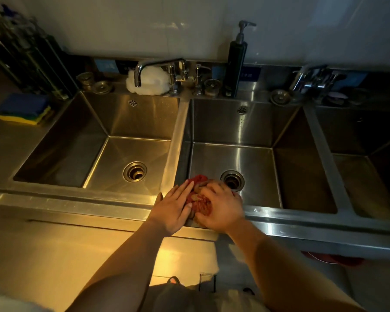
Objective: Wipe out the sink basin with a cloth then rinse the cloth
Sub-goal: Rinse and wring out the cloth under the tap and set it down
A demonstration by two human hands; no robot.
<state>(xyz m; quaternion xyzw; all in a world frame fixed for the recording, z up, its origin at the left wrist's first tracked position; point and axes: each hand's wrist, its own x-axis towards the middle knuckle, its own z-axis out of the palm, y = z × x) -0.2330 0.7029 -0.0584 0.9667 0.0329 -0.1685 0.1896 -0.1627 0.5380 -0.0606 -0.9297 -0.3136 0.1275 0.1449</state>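
A crumpled red cloth (199,200) lies at the near left corner of the middle steel sink basin (252,163), just left of its drain (232,180). My left hand (174,207) lies flat with straight fingers against the cloth's left side. My right hand (221,207) covers the cloth from the right, its fingers curled over the bunched fabric. Part of the cloth is hidden under both hands. A swivel faucet (144,70) stands behind the left basin, its spout over that basin, with no water seen running.
The left basin (95,143) has an open drain, and a third basin (369,167) sits at right. On the back ledge stand a black soap pump (235,66), a white sponge (147,81) and several strainers. Blue and yellow sponges (24,109) rest on the left counter.
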